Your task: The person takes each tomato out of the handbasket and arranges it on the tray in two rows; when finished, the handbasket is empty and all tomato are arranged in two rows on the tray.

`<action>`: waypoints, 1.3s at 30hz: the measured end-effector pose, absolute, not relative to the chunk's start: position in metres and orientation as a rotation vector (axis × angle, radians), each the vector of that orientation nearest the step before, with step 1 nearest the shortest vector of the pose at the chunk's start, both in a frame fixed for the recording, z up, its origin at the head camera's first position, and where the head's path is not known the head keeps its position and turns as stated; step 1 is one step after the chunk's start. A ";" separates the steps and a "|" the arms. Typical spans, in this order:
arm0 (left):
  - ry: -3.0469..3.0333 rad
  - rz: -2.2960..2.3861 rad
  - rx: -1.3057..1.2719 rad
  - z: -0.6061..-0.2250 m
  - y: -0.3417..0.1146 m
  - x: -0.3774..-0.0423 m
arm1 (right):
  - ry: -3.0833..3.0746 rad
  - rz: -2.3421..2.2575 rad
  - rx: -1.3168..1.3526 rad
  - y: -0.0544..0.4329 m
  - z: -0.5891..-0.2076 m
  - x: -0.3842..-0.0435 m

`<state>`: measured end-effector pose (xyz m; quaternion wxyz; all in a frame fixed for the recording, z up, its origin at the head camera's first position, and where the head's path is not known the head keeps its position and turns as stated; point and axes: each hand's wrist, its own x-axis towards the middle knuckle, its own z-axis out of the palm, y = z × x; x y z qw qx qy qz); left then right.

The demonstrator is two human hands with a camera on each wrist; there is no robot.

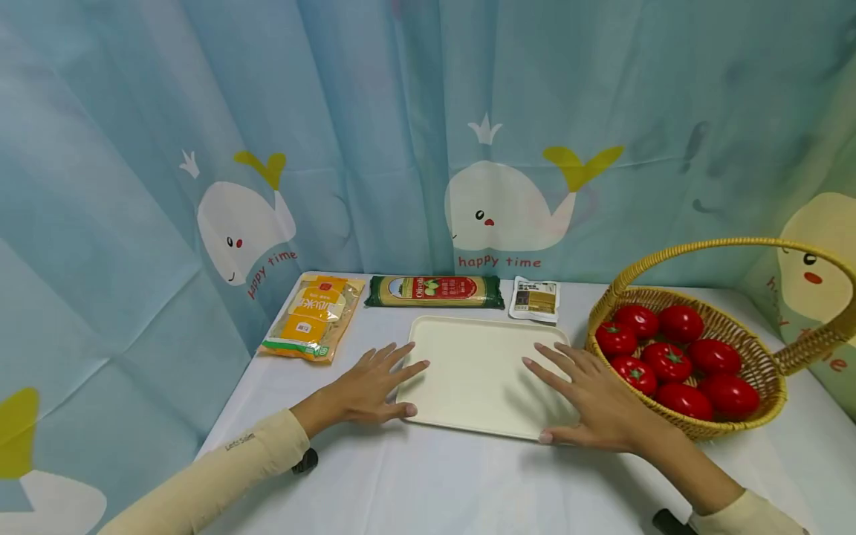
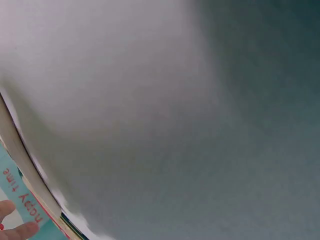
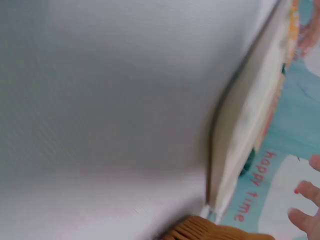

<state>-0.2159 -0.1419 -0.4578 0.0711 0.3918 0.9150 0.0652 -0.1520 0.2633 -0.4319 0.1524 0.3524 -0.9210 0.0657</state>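
Note:
A shallow cream tray (image 1: 478, 371) lies flat on the white-covered table. My left hand (image 1: 374, 383) is at its left edge, fingers spread and straight, holding nothing. Over the tray's right edge hovers my right hand (image 1: 591, 397), its fingers also spread and grasping nothing. To the right of that hand stands a wicker basket (image 1: 769, 394) with a tall handle, filled with several red tomatoes (image 1: 714, 357). Only fingertips of the left hand (image 2: 17, 227) show in the left wrist view. The right wrist view catches a few fingers of the right hand (image 3: 307, 200) at its edge.
Behind the tray lies a green-and-red pack of noodles (image 1: 435, 291), with a small white pouch (image 1: 534, 299) to its right. A yellow-orange food bag (image 1: 313, 318) sits at the back left. Blue curtains (image 1: 374, 134) printed with whales enclose the table.

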 end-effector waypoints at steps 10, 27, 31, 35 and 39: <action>2.713 0.342 1.088 -0.454 -0.140 -0.216 | -2.727 0.496 0.976 0.283 -0.403 -0.150; 2.662 0.811 0.744 -0.455 -0.140 -0.225 | -2.761 0.812 0.714 0.333 -0.372 -0.162; 2.659 0.891 0.614 -0.457 -0.140 -0.229 | -2.791 0.900 0.650 0.345 -0.370 -0.169; 2.646 0.948 0.504 -0.460 -0.140 -0.233 | -2.808 0.978 0.644 0.359 -0.369 -0.179; 2.632 0.976 0.423 -0.463 -0.139 -0.237 | -2.844 1.032 0.617 0.371 -0.367 -0.187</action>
